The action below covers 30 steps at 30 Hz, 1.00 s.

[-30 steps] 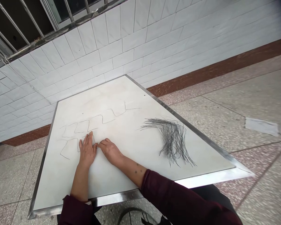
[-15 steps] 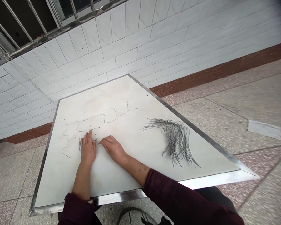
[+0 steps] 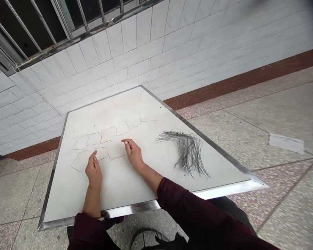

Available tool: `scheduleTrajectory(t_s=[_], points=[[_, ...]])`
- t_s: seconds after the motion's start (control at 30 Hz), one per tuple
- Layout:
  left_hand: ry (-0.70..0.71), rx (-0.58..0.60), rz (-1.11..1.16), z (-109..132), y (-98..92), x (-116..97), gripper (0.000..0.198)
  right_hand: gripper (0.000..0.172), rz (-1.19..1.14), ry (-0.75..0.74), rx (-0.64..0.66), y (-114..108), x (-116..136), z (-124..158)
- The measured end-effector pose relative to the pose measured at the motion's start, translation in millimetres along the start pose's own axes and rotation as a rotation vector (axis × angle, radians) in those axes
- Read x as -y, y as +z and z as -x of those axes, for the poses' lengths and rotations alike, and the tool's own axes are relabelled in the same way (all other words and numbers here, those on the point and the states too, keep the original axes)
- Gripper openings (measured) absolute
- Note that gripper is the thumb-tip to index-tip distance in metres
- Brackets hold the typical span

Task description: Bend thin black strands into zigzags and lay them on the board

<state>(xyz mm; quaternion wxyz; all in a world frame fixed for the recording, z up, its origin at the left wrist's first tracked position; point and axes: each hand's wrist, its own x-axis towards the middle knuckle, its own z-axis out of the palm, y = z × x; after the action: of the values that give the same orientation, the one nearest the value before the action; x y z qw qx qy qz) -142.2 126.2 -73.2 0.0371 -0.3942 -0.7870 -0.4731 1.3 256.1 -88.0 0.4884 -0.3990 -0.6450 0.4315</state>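
On the white tabletop (image 3: 114,107) lie several thin dark wires, each bent into a stepped zigzag. My left hand (image 3: 94,172) hovers low at the near left, fingers stretched forward and thumb apart, holding nothing. Just beyond its fingertips is a bent wire (image 3: 107,152) of the nearer group. That wire's right end runs up to my right hand (image 3: 134,154), whose index finger points left with the other fingers curled loosely; nothing shows in its grasp. A farther row of bent wires (image 3: 116,131) stretches across the table behind both hands.
A thick tangled pile of dark wires (image 3: 187,151) lies on the right part of the table. Shiny metal edging (image 3: 130,209) frames the top. Behind stands a white tiled wall (image 3: 99,69) with a barred window. A pale sheet (image 3: 286,143) lies on the speckled floor.
My right hand has let go of the wire and moved up and right. My left hand has drawn back off the wires towards me. The view has shifted slightly.
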Motion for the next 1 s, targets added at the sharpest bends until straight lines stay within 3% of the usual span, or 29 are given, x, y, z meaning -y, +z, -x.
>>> scheduleTrajectory(t_s=[0.13, 0.23, 0.3, 0.43, 0.5, 0.6, 0.83, 1.0], points=[[0.087, 0.259, -0.012, 59.4, -17.4, -7.4, 0.039, 0.035, -0.017, -0.02, -0.052, -4.9, 1.7, -3.3], [0.156, 0.451, -0.025, 94.3, -28.4, -8.3, 0.04, 0.034, 0.019, -0.065, -0.035, -13.0, 7.0, 12.0], [0.144, 0.495, -0.036, 103.1, -32.9, -6.6, 0.041, 0.033, 0.044, -0.105, 0.044, -22.1, 11.5, 35.8], [0.078, 0.478, -0.034, 96.7, -32.8, -5.0, 0.044, 0.025, 0.129, -0.307, 0.329, -49.4, 13.8, 94.6], [0.059, 0.475, -0.033, 92.3, -31.1, -6.4, 0.045, 0.025, 0.212, -0.335, 0.369, -69.4, 9.8, 113.5], [0.048, 0.492, -0.037, 90.8, -30.9, -8.8, 0.046, 0.025, 0.318, -0.257, 0.244, -107.9, 0.1, 118.4], [0.053, 0.519, -0.047, 92.3, -32.4, -6.1, 0.05, 0.034, 0.331, 0.084, -0.23, -202.6, -22.2, 79.7], [0.037, 0.516, -0.056, 90.6, -28.6, 1.2, 0.054, 0.038, 0.37, 0.202, -0.321, -253.7, -34.6, 45.9]])
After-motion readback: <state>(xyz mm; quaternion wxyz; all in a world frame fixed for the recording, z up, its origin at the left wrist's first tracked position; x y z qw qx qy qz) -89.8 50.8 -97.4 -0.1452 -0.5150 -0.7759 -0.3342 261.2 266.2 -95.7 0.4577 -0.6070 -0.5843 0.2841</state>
